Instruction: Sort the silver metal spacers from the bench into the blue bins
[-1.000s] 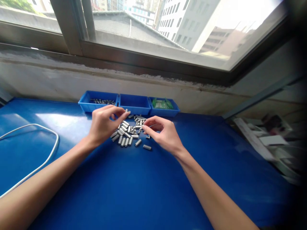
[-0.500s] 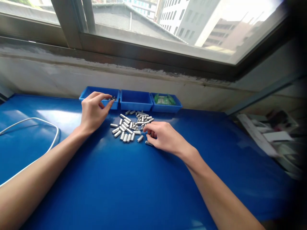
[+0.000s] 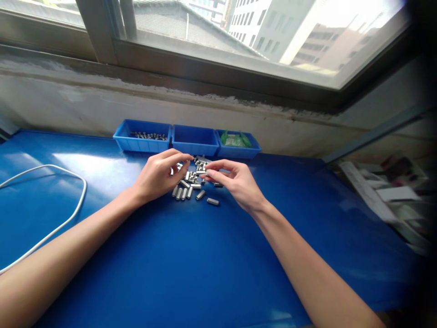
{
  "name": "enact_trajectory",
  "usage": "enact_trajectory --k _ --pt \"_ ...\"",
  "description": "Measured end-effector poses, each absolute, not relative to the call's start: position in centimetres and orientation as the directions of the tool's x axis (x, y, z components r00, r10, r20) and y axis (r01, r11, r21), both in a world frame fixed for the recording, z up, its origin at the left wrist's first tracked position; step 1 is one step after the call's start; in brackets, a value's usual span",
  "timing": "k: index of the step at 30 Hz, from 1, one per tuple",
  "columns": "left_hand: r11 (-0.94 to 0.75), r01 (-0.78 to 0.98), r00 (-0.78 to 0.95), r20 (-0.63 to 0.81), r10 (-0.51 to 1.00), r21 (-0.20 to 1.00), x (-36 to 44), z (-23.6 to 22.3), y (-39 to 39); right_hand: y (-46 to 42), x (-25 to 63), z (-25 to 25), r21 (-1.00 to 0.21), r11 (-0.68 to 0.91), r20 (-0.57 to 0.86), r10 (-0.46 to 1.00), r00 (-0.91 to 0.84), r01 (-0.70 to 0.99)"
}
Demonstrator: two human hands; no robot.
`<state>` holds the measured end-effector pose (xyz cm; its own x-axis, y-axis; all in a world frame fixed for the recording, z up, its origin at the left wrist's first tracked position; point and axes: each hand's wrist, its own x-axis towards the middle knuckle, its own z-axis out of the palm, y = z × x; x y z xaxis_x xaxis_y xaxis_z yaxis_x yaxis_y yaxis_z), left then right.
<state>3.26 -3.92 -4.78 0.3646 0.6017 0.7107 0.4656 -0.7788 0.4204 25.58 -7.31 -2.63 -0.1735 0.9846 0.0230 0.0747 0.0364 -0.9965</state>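
Over the pile of small silver hex standoffs point(image 3: 179, 193), my left hand point(image 3: 160, 176) has its thumb and index finger pinched together. Whatever sits at those fingertips is too small to make out. Facing it from the right, my right hand point(image 3: 235, 182) pinches one silver hex standoff point(image 3: 201, 172) between thumb and fingers, lying roughly level and pointing left. Part of the pile is hidden behind both hands. A single loose standoff point(image 3: 213, 202) lies on the blue table just below my right hand.
Three blue bins stand in a row against the wall. The left bin point(image 3: 141, 145) holds small metal screws, the middle bin point(image 3: 194, 148) shows a bare floor, and the right one point(image 3: 239, 151) contains a green plastic bag point(image 3: 235, 139). A white cable point(image 3: 82, 191) curves across the table's left side.
My left hand has moved from the left bin right and down to the pile. My right hand has lifted up from the table with a standoff in its fingers.
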Motion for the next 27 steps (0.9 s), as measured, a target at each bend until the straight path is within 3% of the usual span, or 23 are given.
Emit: enact_trajectory --k 8,16,27 --pt "-0.748 0.477 0.341 0.687 0.642 0.462 3.3 -5.1 -4.1 -7.1 24.7 -3.4 -0.999 0.026 0.031 0.991 -0.127 -0.038" --pt "-0.754 0.413 0.360 0.669 0.650 0.511 3.5 -4.2 -4.3 -7.2 24.7 -3.7 -0.999 -0.009 -0.005 0.997 -0.077 -0.048" --pt "-0.833 0.295 0.486 0.677 0.553 0.468 4.0 -3.8 -4.3 -7.6 24.3 -3.5 -0.999 0.038 0.038 0.987 -0.158 -0.002"
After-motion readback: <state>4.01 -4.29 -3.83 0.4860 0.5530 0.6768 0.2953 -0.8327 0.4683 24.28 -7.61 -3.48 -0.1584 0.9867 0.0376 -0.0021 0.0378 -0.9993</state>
